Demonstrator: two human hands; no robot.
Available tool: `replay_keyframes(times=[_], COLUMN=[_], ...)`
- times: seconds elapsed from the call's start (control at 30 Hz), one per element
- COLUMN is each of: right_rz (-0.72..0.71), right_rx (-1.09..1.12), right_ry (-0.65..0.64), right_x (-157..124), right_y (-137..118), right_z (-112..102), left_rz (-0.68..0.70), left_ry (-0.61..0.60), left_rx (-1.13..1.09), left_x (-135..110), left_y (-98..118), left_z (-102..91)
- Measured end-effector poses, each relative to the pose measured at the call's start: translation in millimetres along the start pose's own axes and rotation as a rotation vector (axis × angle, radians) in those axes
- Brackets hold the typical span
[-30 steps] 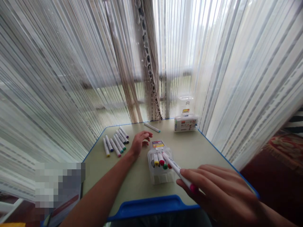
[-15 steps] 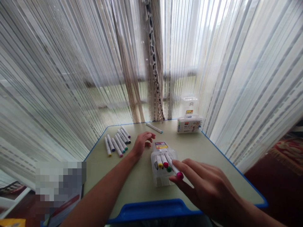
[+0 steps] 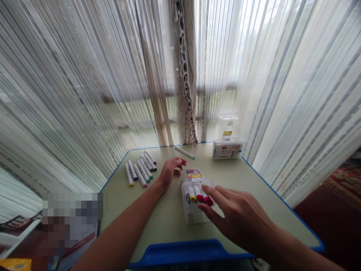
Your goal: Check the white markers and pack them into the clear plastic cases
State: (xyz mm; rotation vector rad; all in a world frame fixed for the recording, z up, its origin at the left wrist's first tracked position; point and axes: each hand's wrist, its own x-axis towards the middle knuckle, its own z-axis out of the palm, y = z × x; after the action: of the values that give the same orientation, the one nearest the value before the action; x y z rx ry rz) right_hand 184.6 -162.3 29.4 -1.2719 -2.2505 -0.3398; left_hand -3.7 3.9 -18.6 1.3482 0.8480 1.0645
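Observation:
In the middle of the table stands an open clear plastic case with a few white markers in it. Their caps show yellow, red and pink at the near end. My right hand is over the case's right side, with index finger and thumb about a pink-capped marker lying among the others. A green cap is mostly hidden below. My left hand rests on the table just left of the case, fingers loosely bent and apart, holding nothing. Several loose markers lie left of it.
A single marker with a light-blue cap lies near the table's far edge. A second clear case, lid raised, stands at the back right with markers inside. The table has a blue rim and a blue front tray. String curtains hang behind.
My right hand has moved left and slightly forward, bringing the pink-capped marker from the case's right edge down into it beside the red-capped one. My left hand stays in place.

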Motion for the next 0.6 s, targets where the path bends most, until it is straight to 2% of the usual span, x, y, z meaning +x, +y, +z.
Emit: replay_keyframes(times=[0.2, 0.4, 0.5, 0.53, 0.6], right_rz=[-0.023, -0.097, 0.036, 0.106, 0.240], right_rx=[0.033, 0.187, 0.214, 0.199, 0.181], right_ry=[0.046, 0.261, 0.322, 0.309, 0.188], right_x=[-4, 2, 26, 38, 64], right_y=[2, 9, 33, 43, 66], right_z=[1, -19, -20, -14, 6], left_rz=[-0.005, -0.009, -0.011, -0.011, -0.013], left_ry=[-0.006, 0.015, 0.037, 0.051, 0.079], left_rx=[-0.014, -0.019, -0.014, -0.012, -0.011], left_x=[0, -2, -2, -3, -3], left_y=[0, 2, 3, 3, 3], left_z=[-0.2, 1.7, 3.8, 4.7, 6.2])
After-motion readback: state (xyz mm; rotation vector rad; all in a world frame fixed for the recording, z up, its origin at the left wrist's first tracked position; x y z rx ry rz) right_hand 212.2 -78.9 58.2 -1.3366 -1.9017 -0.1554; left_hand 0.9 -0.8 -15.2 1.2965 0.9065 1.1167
